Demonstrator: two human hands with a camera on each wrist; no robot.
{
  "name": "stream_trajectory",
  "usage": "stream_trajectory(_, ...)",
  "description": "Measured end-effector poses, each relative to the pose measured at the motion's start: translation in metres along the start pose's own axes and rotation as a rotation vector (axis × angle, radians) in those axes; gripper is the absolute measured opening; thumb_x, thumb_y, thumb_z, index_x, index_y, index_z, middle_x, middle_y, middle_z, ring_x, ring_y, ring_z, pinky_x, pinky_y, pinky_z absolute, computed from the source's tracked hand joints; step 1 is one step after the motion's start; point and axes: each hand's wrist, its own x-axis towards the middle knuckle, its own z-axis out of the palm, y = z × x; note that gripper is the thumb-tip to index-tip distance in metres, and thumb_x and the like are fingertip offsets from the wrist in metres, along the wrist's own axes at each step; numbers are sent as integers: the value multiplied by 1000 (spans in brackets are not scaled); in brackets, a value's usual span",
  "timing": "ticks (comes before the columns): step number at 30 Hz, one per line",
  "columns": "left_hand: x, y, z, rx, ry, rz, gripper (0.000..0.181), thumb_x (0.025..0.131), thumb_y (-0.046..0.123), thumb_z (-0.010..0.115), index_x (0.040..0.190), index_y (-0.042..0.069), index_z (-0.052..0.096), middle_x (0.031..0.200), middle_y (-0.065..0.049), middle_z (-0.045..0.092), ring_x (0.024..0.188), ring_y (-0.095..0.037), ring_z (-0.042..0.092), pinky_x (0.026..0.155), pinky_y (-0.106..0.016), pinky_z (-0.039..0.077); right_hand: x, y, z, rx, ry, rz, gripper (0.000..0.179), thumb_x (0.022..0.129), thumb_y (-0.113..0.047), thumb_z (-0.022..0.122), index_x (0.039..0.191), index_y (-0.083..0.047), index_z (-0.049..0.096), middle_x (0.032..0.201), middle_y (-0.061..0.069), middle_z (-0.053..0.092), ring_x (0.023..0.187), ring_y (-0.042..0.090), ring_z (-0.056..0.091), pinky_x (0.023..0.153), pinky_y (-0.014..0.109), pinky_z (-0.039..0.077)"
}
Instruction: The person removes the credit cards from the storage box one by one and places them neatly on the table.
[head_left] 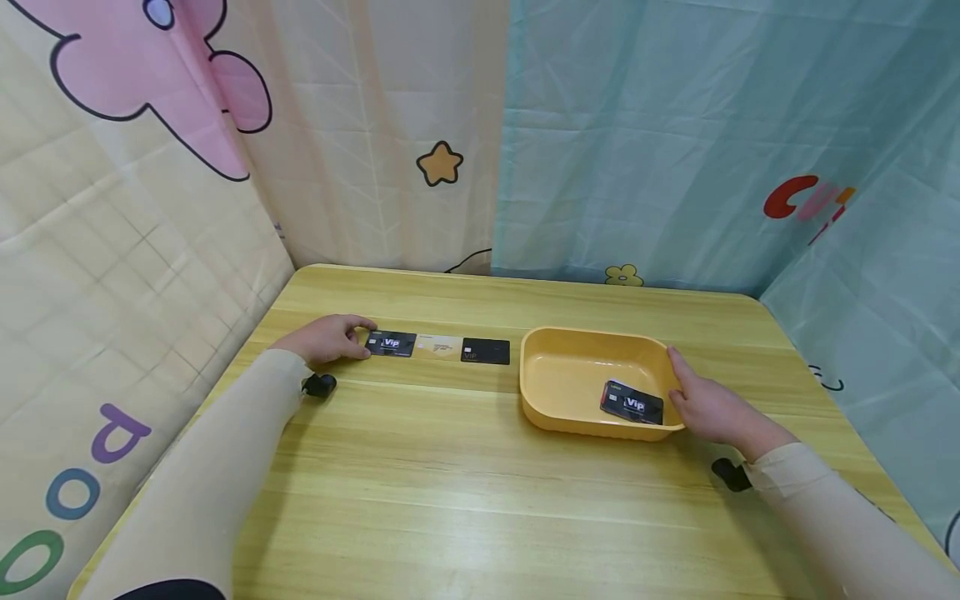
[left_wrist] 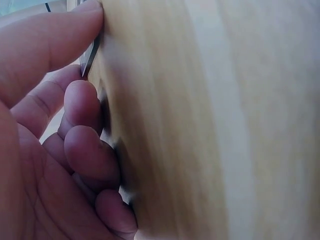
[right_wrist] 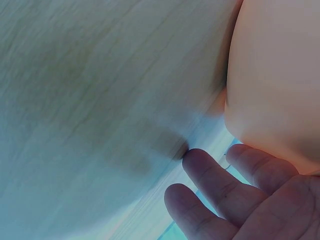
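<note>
Three cards lie in a row on the table: a black Vip card [head_left: 392, 343] at the left, a pale gold card [head_left: 438, 347] in the middle and a plain black VIP card [head_left: 486, 352] at the right. My left hand [head_left: 322, 340] pinches the left end of the row's first card between thumb and finger; the left wrist view shows the card's dark edge [left_wrist: 91, 59] by the thumb. A yellow plastic basin [head_left: 558, 398] stands right of the row, and my right hand [head_left: 716, 408] grips its right end. Inside lies a small stack of cards [head_left: 632, 403], a black Vip card on top.
The wooden table [head_left: 420, 500] reaches back to a printed curtain [head_left: 375, 125] that hangs round three sides. A black wrist camera [head_left: 321, 385] sits by the left wrist, and another black camera [head_left: 730, 475] by the right.
</note>
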Motion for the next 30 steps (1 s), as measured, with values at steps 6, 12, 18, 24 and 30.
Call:
stream_trajectory(6,0,0,0,-3,0,1,61,95,28,78,149,9,56,98,-7,61,85,-20,55,76,-33,44,0,0,0,3,-2,1,72,109,-12,41,161,14,-1,148,49,39,123,59,60,102,67,48)
stream_trajectory(12,0,0,0,-16,-7,-4,62,95,28,77,150,8,54,98,-7,60,85,-21,54,75,-34,44,0,0,0,3,-4,9,72,109,-12,41,162,13,-2,148,49,39,125,60,57,104,68,47)
stream_trajectory(18,1,-2,0,-20,-10,-12,61,96,28,77,149,9,54,98,-7,60,84,-21,54,74,-34,44,0,-1,-1,2,-4,13,72,110,-12,41,162,13,-2,148,49,39,127,61,56,105,69,46)
stream_trajectory(24,0,-1,-1,-22,-11,-23,62,96,28,77,150,10,54,99,-7,60,86,-22,55,76,-34,45,0,-1,-1,7,-4,18,73,109,-13,41,162,12,-3,150,48,37,130,60,54,106,69,45)
stream_trajectory(30,0,0,-1,-18,-19,-25,62,96,28,76,151,10,53,99,-8,60,87,-22,55,77,-35,44,1,0,0,1,-6,28,73,110,-13,42,163,11,-2,151,47,37,129,60,55,106,68,46)
